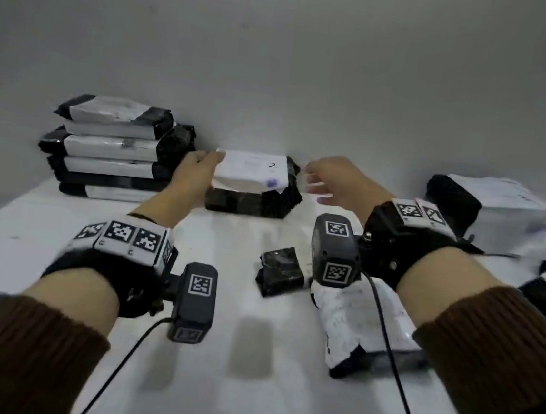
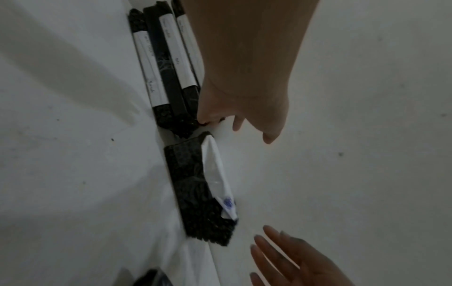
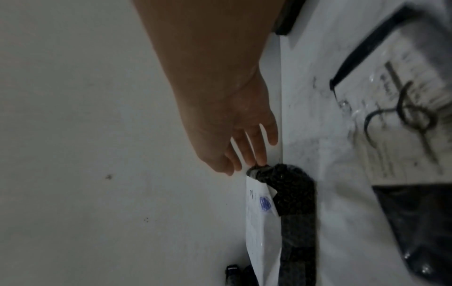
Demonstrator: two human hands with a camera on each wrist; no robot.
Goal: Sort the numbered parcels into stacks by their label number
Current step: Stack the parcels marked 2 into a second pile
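My left hand (image 1: 197, 173) touched the "2" parcel (image 1: 252, 171); my right hand (image 1: 331, 182) hovered loose, its grip wide. One push might topple the tall stack (image 1: 109, 149) beside it.

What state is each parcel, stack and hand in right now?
Parcel marked 2: flat against the wall, on a black parcel.
Left stack: several parcels piled, slightly uneven.
Right stack: piled by the wall, blurred.
Small black parcel: loose on the table, unsorted.
Near white parcel: loose, unsorted, under the right wrist.
Left hand: open, touching the 2 parcel's left edge.
Right hand: open, at its right end.
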